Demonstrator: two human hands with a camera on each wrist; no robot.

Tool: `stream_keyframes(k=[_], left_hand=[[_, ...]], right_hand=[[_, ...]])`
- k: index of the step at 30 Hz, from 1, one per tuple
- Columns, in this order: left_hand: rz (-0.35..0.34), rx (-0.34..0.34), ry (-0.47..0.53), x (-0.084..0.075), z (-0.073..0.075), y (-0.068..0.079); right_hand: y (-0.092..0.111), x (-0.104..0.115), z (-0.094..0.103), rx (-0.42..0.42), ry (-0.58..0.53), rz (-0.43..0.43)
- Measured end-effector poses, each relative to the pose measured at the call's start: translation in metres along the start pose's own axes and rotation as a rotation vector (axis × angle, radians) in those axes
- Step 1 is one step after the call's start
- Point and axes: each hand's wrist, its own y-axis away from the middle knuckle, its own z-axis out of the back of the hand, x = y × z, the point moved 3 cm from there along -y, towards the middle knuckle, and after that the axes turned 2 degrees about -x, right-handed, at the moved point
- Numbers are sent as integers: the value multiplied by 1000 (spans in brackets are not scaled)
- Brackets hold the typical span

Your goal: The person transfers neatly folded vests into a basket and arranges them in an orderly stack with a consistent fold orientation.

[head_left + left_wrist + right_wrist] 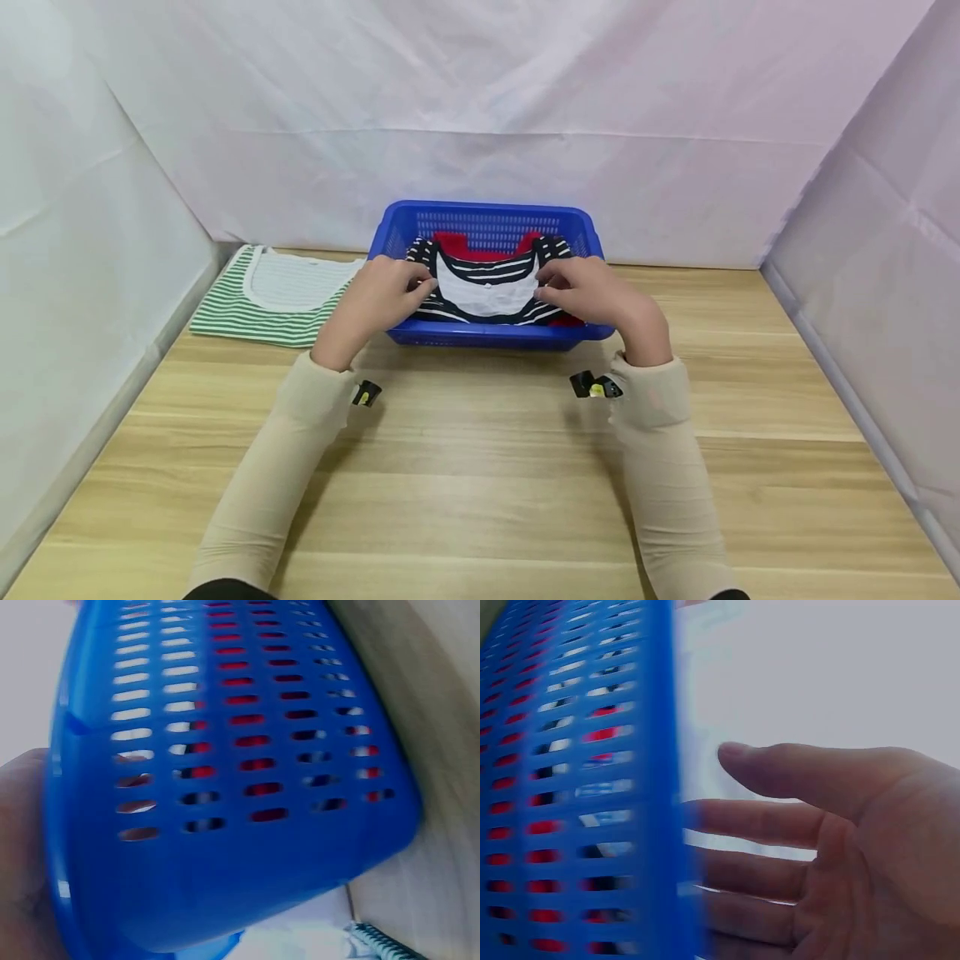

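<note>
A folded black-and-white striped top (487,302) with a white neck area lies in the blue plastic basket (495,332), over a red garment (468,247). Above the basket's left side is my left hand (381,292), its thumb and fingers apart beside the striped top. My right hand (590,289) is over the right side in the same way. In the right wrist view, the fingers of that hand (840,832) reach past the rim, with the thumb held away from them; their tips are hidden. Only part of the left hand (26,862) shows in the left wrist view.
A folded green-and-white striped top (258,321) lies on the wooden table (480,475) to the left of the basket. White cloth walls (480,100) stand behind and at both sides. Small black devices (596,385) are at the wrists.
</note>
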Motion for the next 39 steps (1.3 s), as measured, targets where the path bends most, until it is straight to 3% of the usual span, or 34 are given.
stream_keyframes(k=[3, 7, 14, 18, 23, 26, 29, 32, 35, 39], left_hand=[[7, 45, 0, -3, 2, 1], [15, 92, -3, -3, 2, 2], [6, 47, 30, -3, 4, 7], [-24, -45, 46, -3, 8, 9], [-64, -247, 118, -4, 26, 16], [-50, -353, 183, -1, 38, 22], [10, -415, 233, 9, 48, 28], [100, -448, 242, 30, 51, 37], [210, -491, 225, 64, 50, 49], [425, -561, 257, 114, 52, 71]], right_hand=[[4, 3, 3, -2, -8, 1], [3, 3, -2, 57, 30, -7], [1, 5, -7, 54, 21, 22], [-1, 17, -8, -28, 10, 90], [-6, 43, -15, -180, -9, 200], [-8, 60, -24, -252, -28, 270], [-10, 79, -35, -299, -72, 350], [-12, 99, -46, -310, -136, 438], [-14, 116, -59, -264, -219, 503], [-15, 133, -74, -163, -320, 531]])
